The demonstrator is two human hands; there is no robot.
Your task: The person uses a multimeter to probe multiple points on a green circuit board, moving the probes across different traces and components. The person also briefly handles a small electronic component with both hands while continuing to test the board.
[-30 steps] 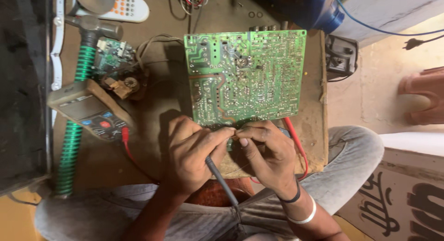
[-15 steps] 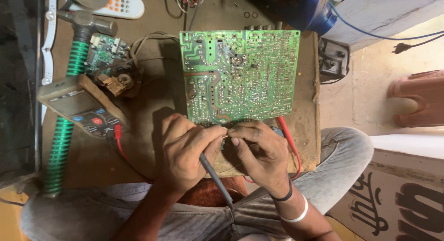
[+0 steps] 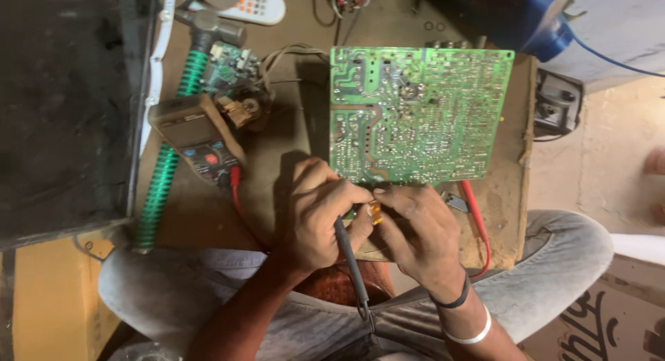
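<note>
A large green circuit board (image 3: 422,111) lies solder side up on a brown work board (image 3: 277,146) across my lap. My left hand (image 3: 315,212) is closed around a dark probe (image 3: 350,264) whose lead runs back toward my body. My right hand (image 3: 419,233) pinches something at the board's near edge, right beside the left fingertips. A small orange part (image 3: 375,211) shows between the two hands. What the right fingers hold is hidden.
A brown multimeter (image 3: 197,136) with a red lead (image 3: 237,191) lies left of the board. Behind it are a small green board (image 3: 232,66), a green-handled hammer (image 3: 170,146) and a white remote (image 3: 256,4). A red probe (image 3: 474,215) lies at the right. A blue object (image 3: 547,21) is at the back right.
The view has shifted slightly, so the board sits further right in frame. Both hands stay together at the board's near edge, and the orange part now shows between them.
</note>
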